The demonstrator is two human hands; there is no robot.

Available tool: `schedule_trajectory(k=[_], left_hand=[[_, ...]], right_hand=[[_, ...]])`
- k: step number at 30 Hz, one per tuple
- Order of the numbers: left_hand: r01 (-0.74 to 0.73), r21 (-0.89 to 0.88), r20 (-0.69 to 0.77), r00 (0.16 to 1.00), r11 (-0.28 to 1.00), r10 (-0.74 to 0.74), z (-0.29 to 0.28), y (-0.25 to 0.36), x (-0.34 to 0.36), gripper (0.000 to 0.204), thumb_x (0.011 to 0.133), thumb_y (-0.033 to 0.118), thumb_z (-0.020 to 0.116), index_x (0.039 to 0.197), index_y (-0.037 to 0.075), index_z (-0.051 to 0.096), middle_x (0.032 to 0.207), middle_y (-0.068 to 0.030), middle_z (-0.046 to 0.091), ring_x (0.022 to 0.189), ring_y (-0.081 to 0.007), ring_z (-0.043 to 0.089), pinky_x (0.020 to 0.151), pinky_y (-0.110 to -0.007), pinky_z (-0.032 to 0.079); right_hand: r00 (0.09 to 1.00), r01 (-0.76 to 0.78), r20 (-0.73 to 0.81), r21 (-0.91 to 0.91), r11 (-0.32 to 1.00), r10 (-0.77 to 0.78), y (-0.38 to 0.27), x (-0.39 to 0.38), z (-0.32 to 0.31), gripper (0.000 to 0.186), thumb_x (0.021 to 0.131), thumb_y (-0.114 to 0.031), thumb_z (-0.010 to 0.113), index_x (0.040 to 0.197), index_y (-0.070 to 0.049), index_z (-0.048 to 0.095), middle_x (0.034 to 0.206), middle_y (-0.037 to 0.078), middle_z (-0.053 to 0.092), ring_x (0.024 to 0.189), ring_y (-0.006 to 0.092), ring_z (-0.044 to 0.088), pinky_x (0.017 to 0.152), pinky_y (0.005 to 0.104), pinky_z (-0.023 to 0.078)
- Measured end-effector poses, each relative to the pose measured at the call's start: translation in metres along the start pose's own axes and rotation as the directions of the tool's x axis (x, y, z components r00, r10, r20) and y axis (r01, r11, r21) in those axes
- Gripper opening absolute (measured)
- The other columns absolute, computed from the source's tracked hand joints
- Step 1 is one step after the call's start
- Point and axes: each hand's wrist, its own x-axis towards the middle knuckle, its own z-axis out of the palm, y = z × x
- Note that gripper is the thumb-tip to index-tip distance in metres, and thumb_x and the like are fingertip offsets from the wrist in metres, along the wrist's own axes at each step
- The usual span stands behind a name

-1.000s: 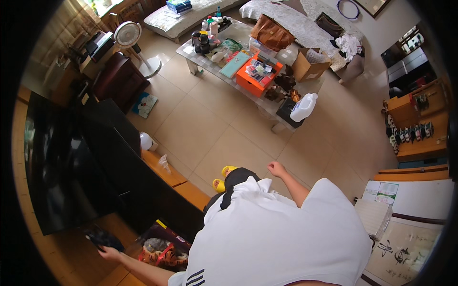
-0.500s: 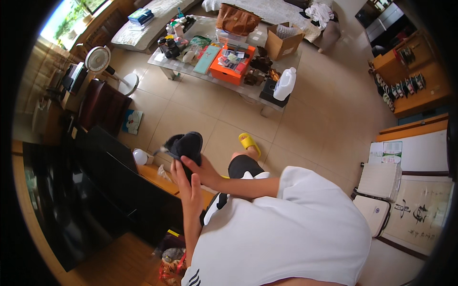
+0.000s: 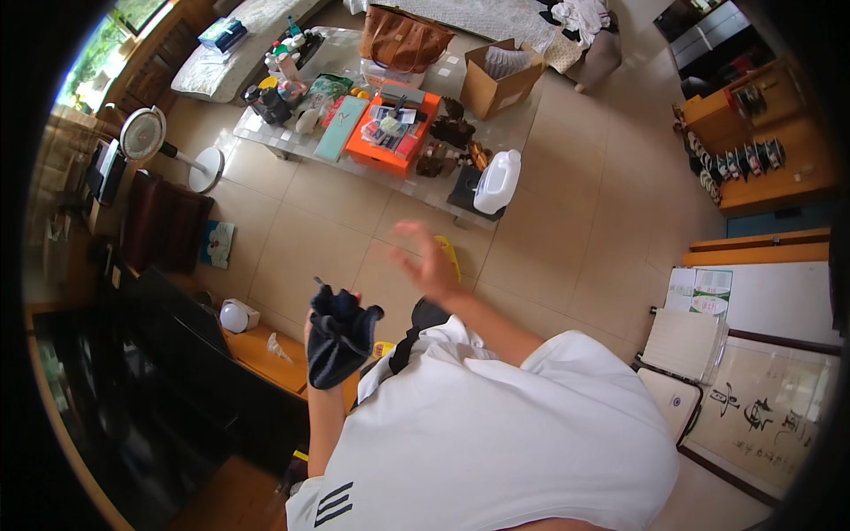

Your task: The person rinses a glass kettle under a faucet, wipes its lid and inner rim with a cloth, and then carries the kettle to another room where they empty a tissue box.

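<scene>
A crumpled dark navy cloth item (image 3: 339, 338), pouch-like with a ruffled top edge, rests in my left hand (image 3: 310, 329). The cloth covers most of that hand, with only an edge of the palm and fingertips showing behind it. To its right, my right hand (image 3: 428, 268) is raised away from the cloth, fingers apart and slightly blurred, with nothing in it.
Ahead stands a low table (image 3: 297, 146) with an orange box (image 3: 390, 146), a brown handbag (image 3: 403, 40), a cardboard box (image 3: 500, 84) and a white jug (image 3: 498, 181). A fan (image 3: 143, 134) stands at left. Near my left arm is a black television (image 3: 195, 310).
My right hand has let go of the dark cloth and moved right, opening. My left hand has lowered slightly with the cloth, which now hangs bunched. The view has shifted a little.
</scene>
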Motion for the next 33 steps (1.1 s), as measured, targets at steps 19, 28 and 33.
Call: schedule_trajectory(k=[19, 28, 33], left_hand=[[-0.094, -0.233, -0.305, 0.952, 0.968, 0.019, 0.158, -0.003, 0.208, 0.021, 0.087, 0.023, 0.053, 0.086, 0.005, 0.062, 0.092, -0.0125, 0.065, 0.095, -0.0286, 0.061, 0.091, -0.052, 0.045], [-0.198, -0.1, -0.207, 0.963, 0.975, 0.174, 0.135, 0.012, 0.23, 0.029, 0.091, 0.027, 0.051, 0.104, 0.002, 0.059, 0.108, -0.0186, 0.061, 0.104, -0.0313, 0.058, 0.094, -0.047, 0.046], [-0.26, 0.005, -0.356, 0.902, 0.966, 0.244, 0.134, 0.008, 0.238, 0.026, 0.091, 0.019, 0.052, 0.108, 0.0, 0.055, 0.112, -0.0231, 0.058, 0.106, -0.0336, 0.058, 0.086, -0.051, 0.051]], right_hand=[[0.507, -0.789, -0.445, 0.105, 0.606, 0.738, 0.33, 0.11, -0.246, 0.018, 0.064, -0.011, 0.056, 0.079, -0.002, 0.059, 0.071, 0.007, 0.059, 0.067, 0.019, 0.056, 0.061, 0.0322, 0.045], [0.754, -0.654, -0.347, -0.322, 0.684, 0.558, 0.385, 0.208, -0.286, 0.019, 0.068, -0.015, 0.056, 0.083, -0.004, 0.058, 0.075, 0.009, 0.062, 0.07, 0.0236, 0.06, 0.066, 0.0347, 0.047], [0.813, -0.581, -0.24, -0.274, 0.766, 0.531, 0.473, 0.258, -0.281, 0.018, 0.066, -0.009, 0.059, 0.083, -0.005, 0.058, 0.076, 0.007, 0.062, 0.069, 0.0198, 0.059, 0.067, 0.0331, 0.048]])
